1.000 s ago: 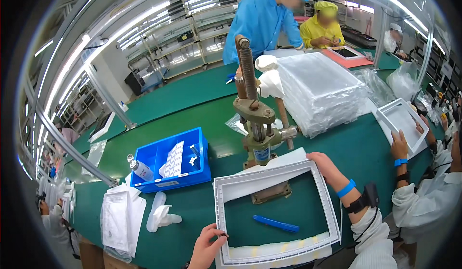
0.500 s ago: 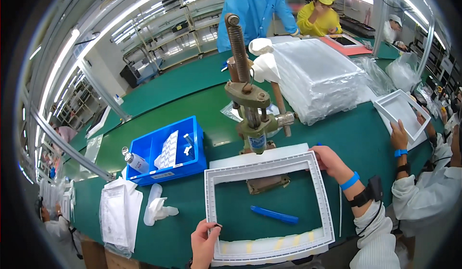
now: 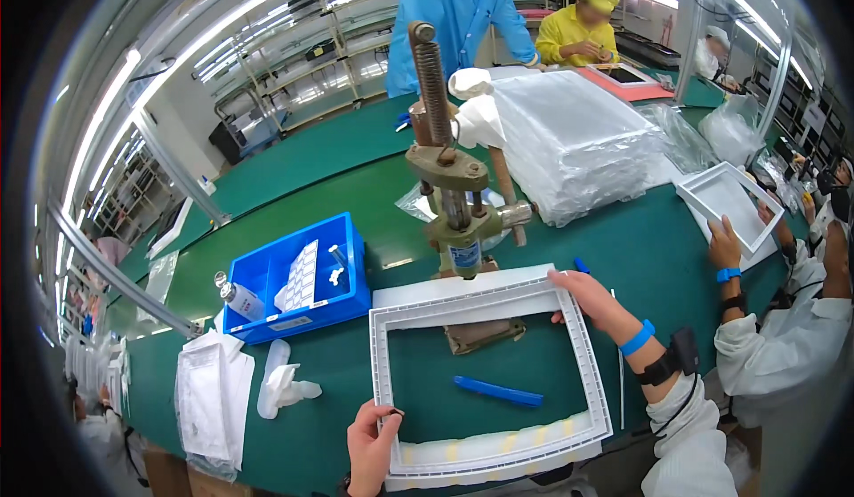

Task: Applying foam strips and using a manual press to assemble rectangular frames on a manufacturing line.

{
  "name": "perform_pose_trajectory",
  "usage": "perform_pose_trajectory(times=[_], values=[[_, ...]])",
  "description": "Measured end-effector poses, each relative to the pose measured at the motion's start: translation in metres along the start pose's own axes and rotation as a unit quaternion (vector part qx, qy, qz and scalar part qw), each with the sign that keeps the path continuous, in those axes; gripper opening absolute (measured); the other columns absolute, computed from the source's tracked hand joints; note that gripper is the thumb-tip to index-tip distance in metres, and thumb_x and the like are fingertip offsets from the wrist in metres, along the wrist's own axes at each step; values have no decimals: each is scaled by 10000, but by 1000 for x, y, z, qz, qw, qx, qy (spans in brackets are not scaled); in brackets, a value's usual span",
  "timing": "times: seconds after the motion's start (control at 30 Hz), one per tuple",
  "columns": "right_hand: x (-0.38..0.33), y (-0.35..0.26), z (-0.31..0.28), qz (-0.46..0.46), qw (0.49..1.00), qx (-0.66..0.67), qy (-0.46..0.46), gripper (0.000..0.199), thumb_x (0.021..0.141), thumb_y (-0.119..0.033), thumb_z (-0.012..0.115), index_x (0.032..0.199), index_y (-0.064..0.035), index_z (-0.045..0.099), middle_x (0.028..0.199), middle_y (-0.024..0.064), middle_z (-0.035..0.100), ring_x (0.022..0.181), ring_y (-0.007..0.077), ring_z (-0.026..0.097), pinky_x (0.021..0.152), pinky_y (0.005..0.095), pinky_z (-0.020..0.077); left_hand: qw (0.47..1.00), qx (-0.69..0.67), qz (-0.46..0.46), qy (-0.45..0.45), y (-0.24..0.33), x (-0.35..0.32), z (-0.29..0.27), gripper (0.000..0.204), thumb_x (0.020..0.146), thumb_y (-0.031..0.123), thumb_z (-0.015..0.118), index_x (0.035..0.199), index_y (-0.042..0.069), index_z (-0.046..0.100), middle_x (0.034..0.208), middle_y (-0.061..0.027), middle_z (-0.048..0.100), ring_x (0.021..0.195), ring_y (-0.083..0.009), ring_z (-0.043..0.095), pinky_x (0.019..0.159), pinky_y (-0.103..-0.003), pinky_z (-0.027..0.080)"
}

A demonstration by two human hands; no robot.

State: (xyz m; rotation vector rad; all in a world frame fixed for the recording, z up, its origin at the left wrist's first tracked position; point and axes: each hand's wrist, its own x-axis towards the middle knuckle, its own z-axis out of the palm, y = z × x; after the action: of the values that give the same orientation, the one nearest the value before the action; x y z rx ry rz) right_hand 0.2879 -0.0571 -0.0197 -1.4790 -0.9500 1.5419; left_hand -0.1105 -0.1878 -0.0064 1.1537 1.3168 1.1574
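The big white frame [image 3: 485,377] has slid closer to the person and now lies flat at 6 o'clock from the hand press [image 3: 454,194]. The left hand [image 3: 372,444] pinches its near corner, and the right hand [image 3: 594,301] presses open on its far corner, so the frame looks nearly lined up.

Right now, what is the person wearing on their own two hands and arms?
Both hands are bare, with no gloves. The right hand has a bright blue band around the wrist, then a black strap carrying a small dark box, with a thin cable running down to a white sleeve. The left hand shows only a dark edge at the wrist by the frame's lower edge; its sleeve is out of view.
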Motion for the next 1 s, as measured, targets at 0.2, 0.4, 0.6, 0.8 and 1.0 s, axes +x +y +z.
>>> perform_pose_trajectory(times=[0.2, 0.4, 0.6, 0.8, 1.0], values=[[-4, 1, 2, -57, 996, -68, -12, 400, 909, -248, 696, 1180, 35, 617, 1015, 99, 681, 660, 160, 666, 586, 286, 551, 1000, 3, 3, -4, -7, -4, -6, 73, 909, -39, 631, 981, -42, 630, 1027, -51, 613, 896, -113, 594, 827, -242, 461], [2, 4, 3, -80, 995, -65, -1, 393, 907, -256, 694, 1164, 35, 633, 1016, 103, 683, 737, 157, 667, 612, 294, 565, 1000, 17, -3, -26, -3, 0, -7, 91, 899, -54, 631, 989, -54, 643, 1082, -70, 601, 941, -130, 605, 860, -250, 462], [6, 1, 0, -91, 993, -74, 25, 386, 904, -274, 694, 1138, 28, 632, 982, 95, 673, 718, 158, 655, 631, 305, 563, 998, 36, 29, -31, -2, 6, -4, 94, 900, -44, 632, 993, -52, 647, 1073, -71, 601, 934, -130, 603, 857, -247, 460], [3, -1, 6, -57, 995, -51, 64, 378, 902, -277, 686, 1123, 14, 590, 926, 88, 653, 692, 153, 654, 567, 295, 531, 998, 27, 8, -47, -6, 14, -3, 128, 888, 7, 675, 1008, -38, 676, 1150, -95, 579, 960, -140, 594, 843, -251, 462], [3, -1, 8, -63, 992, -54, 98, 362, 896, -267, 676, 1124, -3, 579, 915, 94, 647, 683, 151, 656, 523, 296, 513, 998, 36, 8, -46, -6, 18, -1, 127, 888, 9, 673, 1006, -37, 679, 1134, -85, 575, 953, -140, 590, 840, -251, 458]])
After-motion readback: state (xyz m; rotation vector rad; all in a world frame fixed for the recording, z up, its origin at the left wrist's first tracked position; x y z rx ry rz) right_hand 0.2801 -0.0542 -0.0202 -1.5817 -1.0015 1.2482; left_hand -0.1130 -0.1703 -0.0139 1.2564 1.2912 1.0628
